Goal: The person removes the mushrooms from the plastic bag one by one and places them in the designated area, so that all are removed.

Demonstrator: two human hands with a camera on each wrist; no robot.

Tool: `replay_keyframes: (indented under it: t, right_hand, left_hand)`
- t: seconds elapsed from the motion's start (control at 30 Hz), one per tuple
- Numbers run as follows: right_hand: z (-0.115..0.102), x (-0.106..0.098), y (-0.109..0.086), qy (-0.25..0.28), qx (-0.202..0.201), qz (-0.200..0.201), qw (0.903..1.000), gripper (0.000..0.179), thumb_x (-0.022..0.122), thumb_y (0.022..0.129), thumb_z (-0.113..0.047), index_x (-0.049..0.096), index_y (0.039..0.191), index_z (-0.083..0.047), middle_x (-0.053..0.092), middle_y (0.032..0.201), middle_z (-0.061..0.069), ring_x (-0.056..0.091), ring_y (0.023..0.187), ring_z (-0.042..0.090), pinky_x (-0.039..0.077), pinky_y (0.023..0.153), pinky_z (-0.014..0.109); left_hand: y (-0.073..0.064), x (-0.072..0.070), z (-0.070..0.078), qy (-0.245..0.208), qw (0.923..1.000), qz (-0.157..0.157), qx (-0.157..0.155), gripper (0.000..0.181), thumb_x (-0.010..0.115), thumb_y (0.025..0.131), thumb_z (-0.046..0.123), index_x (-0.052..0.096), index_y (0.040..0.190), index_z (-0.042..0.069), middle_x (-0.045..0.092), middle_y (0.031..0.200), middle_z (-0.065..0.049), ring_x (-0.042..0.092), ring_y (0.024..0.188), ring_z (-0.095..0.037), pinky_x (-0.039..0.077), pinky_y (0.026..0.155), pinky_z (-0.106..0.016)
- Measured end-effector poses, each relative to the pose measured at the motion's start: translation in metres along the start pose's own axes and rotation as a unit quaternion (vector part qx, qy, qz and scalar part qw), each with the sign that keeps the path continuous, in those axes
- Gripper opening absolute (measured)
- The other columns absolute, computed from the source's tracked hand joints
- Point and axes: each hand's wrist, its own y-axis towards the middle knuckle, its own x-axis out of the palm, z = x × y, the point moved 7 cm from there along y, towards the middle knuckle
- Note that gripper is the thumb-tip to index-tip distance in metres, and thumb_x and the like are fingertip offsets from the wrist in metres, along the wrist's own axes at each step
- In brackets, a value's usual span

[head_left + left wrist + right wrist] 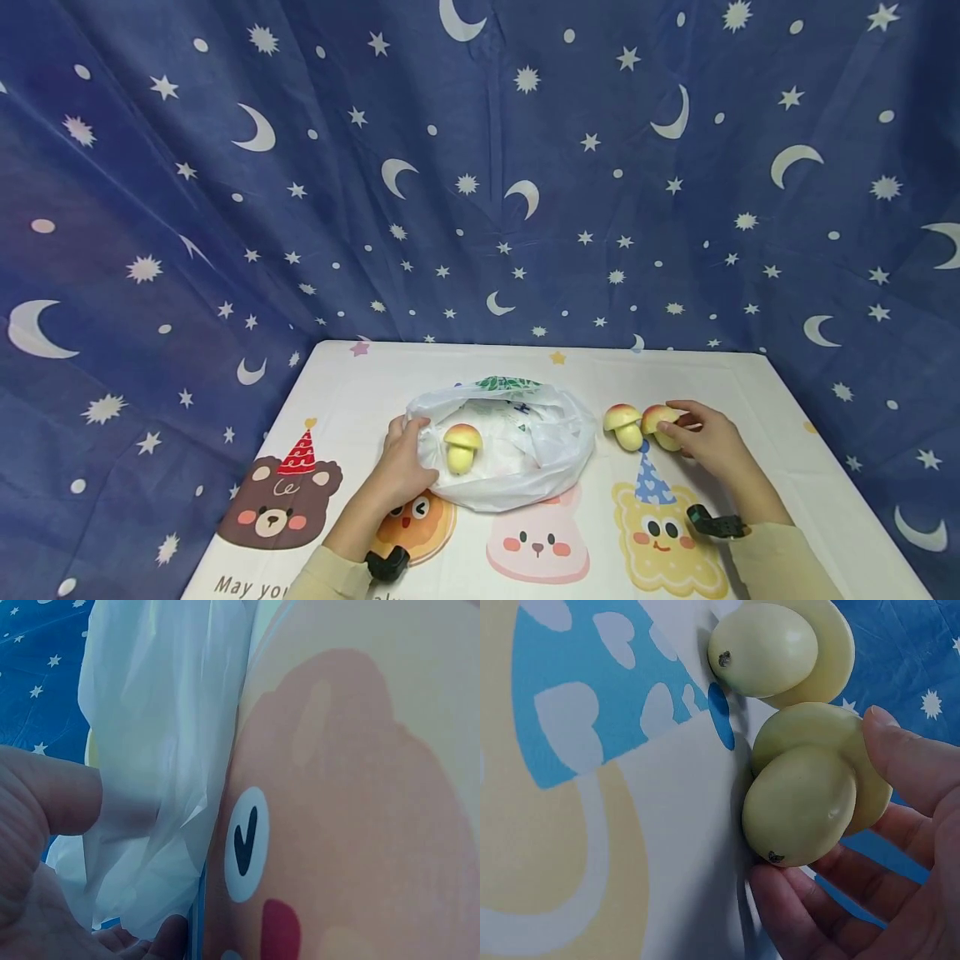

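Left hand [405, 462] pinches bag [521, 493] at 9 o'clock, right hand [708, 437] grips outer mushroom [660, 428] at 3 (likely light, slick; take cap [810, 722]).

Head view: bright, even light, fairly sharp; white table [675, 372] around left hand [405, 463] and right hand [711, 437] brightest, curtain [480, 200] beyond them darker. Wrist views dim, bluish. Left wrist: bag [161, 697] at left hand soft, low contrast. Right wrist: small glare on mushroom [802, 802] at right hand, soft shadow beside it.
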Motion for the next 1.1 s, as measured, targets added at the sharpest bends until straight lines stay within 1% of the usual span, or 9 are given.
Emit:
replay_keyframes:
  t: [0.1,0.27,0.47,0.6,0.7,0.77,0.83,0.97,1.1]
  right_hand:
    - [0.0,0.001,0.0,-0.003,0.004,-0.002,1.0,0.073,0.076,0.099,-0.047,0.055,0.152,-0.003,0.067,0.126,0.028,0.069,0.102,0.031,0.063,0.07,0.031]
    - [0.0,0.0,-0.002,-0.007,0.002,-0.005,1.0,0.073,0.076,0.099,-0.046,0.054,0.153,-0.003,0.067,0.13,0.028,0.069,0.11,0.036,0.061,0.071,0.03]
    - [-0.001,-0.008,-0.003,0.01,-0.002,-0.011,0.9999,0.073,0.077,0.099,-0.041,0.051,0.155,-0.001,0.065,0.135,0.032,0.069,0.115,0.039,0.063,0.073,0.031]
    - [-0.002,-0.015,-0.004,0.021,-0.007,-0.006,0.9997,0.072,0.077,0.1,-0.038,0.051,0.155,0.0,0.065,0.137,0.032,0.07,0.111,0.034,0.064,0.074,0.032]
    - [-0.005,-0.019,-0.003,0.021,-0.015,-0.003,0.9997,0.071,0.077,0.1,-0.038,0.052,0.155,-0.001,0.066,0.137,0.031,0.069,0.107,0.026,0.064,0.075,0.031]
    - [-0.007,-0.021,-0.004,0.022,-0.021,-0.002,0.9995,0.071,0.076,0.1,-0.038,0.052,0.155,0.0,0.066,0.138,0.031,0.069,0.108,0.025,0.063,0.075,0.03]
    - [-0.012,-0.024,-0.005,0.021,-0.031,0.0,0.9993,0.07,0.076,0.1,-0.038,0.053,0.154,0.0,0.066,0.139,0.031,0.07,0.11,0.028,0.062,0.075,0.028]
    - [-0.023,-0.028,-0.005,0.01,-0.047,0.006,0.9988,0.067,0.075,0.101,-0.037,0.054,0.153,0.0,0.067,0.14,0.03,0.069,0.118,0.041,0.057,0.077,0.024]
    - [-0.036,-0.032,-0.006,0.0,-0.063,0.012,0.998,0.065,0.075,0.101,-0.037,0.055,0.153,-0.003,0.068,0.139,0.028,0.068,0.122,0.043,0.053,0.083,0.025]
  left_hand:
    - [0.0,0.0,0.0,0.0,1.0,-0.001,0.0,0.084,0.083,0.074,0.005,0.05,0.151,0.004,0.029,0.165,-0.025,0.038,0.149,-0.046,0.044,0.116,-0.065]
    - [0.0,0.001,-0.002,0.004,1.0,-0.002,0.002,0.085,0.083,0.074,0.006,0.05,0.152,0.005,0.028,0.165,-0.025,0.038,0.15,-0.046,0.044,0.115,-0.065]
    - [0.001,0.001,-0.003,0.002,1.0,0.0,0.001,0.085,0.083,0.074,0.005,0.05,0.152,0.005,0.029,0.165,-0.025,0.039,0.149,-0.046,0.044,0.116,-0.065]
    - [0.001,0.001,-0.003,-0.002,1.0,0.0,0.001,0.085,0.083,0.073,0.005,0.05,0.152,0.005,0.029,0.165,-0.025,0.039,0.149,-0.046,0.044,0.116,-0.065]
    - [0.001,0.001,-0.004,-0.005,1.0,0.0,0.0,0.085,0.083,0.073,0.005,0.05,0.152,0.005,0.029,0.165,-0.025,0.039,0.15,-0.046,0.044,0.116,-0.064]
    - [0.001,0.001,-0.004,-0.004,1.0,0.0,0.001,0.085,0.083,0.073,0.004,0.05,0.152,0.005,0.029,0.165,-0.025,0.038,0.15,-0.046,0.044,0.116,-0.064]
    - [0.001,0.002,-0.004,-0.005,1.0,-0.001,0.001,0.085,0.083,0.073,0.004,0.05,0.151,0.005,0.029,0.165,-0.024,0.038,0.15,-0.046,0.043,0.117,-0.064]
    - [0.002,0.002,-0.004,-0.004,1.0,-0.001,0.0,0.085,0.083,0.074,0.004,0.05,0.152,0.006,0.028,0.165,-0.024,0.038,0.15,-0.046,0.043,0.117,-0.065]
    - [0.002,0.002,-0.004,-0.002,1.0,-0.002,-0.003,0.085,0.083,0.074,0.004,0.049,0.152,0.006,0.028,0.165,-0.024,0.039,0.149,-0.046,0.043,0.117,-0.065]
